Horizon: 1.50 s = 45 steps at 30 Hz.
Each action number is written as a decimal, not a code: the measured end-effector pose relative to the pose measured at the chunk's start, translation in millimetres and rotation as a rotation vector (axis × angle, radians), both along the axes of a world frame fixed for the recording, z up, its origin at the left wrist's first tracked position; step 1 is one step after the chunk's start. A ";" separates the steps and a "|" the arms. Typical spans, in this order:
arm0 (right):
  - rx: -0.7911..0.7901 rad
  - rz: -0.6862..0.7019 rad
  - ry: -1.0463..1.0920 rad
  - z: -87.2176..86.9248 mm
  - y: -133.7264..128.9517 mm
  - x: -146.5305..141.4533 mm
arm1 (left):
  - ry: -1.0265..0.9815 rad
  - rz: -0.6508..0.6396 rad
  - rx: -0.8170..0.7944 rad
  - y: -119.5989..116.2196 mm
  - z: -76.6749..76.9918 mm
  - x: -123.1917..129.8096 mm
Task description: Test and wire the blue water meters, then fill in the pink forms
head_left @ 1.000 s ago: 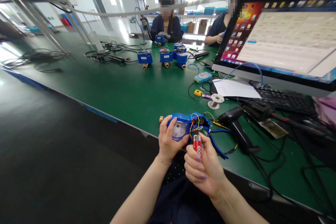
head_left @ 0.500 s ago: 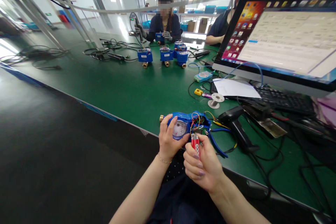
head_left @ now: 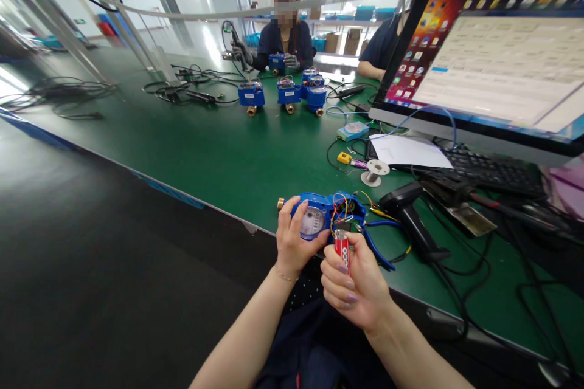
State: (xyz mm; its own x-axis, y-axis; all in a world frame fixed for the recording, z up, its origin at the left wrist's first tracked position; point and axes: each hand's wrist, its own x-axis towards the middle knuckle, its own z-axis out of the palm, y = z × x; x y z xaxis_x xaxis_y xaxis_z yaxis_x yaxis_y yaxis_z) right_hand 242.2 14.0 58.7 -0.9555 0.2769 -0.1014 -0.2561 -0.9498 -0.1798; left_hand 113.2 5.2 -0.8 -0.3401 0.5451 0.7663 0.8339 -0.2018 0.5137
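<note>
A blue water meter (head_left: 314,222) with a round clear dial and a brass fitting lies at the table's near edge. My left hand (head_left: 292,242) is wrapped around its dial end, fingers over the top and thumb on the near side. Coloured wires (head_left: 341,209) stick out of the opened housing at the right. My right hand (head_left: 353,282) is closed round a red lighter (head_left: 342,249), held upright with its metal top close to the housing. The thumb lies by that metal top; no flame shows. Blue-handled pliers (head_left: 379,249) lie just right of the meter.
A black barcode scanner (head_left: 413,219), a solder wire spool (head_left: 375,173) and a yellow piece (head_left: 344,158) lie nearby. A monitor (head_left: 493,73) and keyboard (head_left: 497,173) stand right. Several blue meters (head_left: 289,93) sit farther back, before a co-worker (head_left: 285,36). Cables (head_left: 474,292) trail at right.
My right hand has shifted very slightly, and the lighter's top has moved a little to the right. My left hand and the water meter have stayed put.
</note>
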 end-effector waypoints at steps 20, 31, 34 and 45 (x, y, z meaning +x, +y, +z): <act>0.010 -0.013 -0.020 2.3 -0.3 4.3 | 0.012 0.012 -0.005 -0.3 0.6 0.5; 0.002 -0.040 -0.086 2.9 1.2 8.4 | 0.017 0.017 -0.006 -0.2 -0.1 0.4; 0.031 -0.027 -0.073 3.0 3.7 8.8 | 0.016 0.019 -0.007 -0.1 -0.6 0.6; 0.082 0.003 -0.046 1.1 6.7 10.4 | 0.015 0.018 -0.024 -0.5 -2.1 -0.1</act>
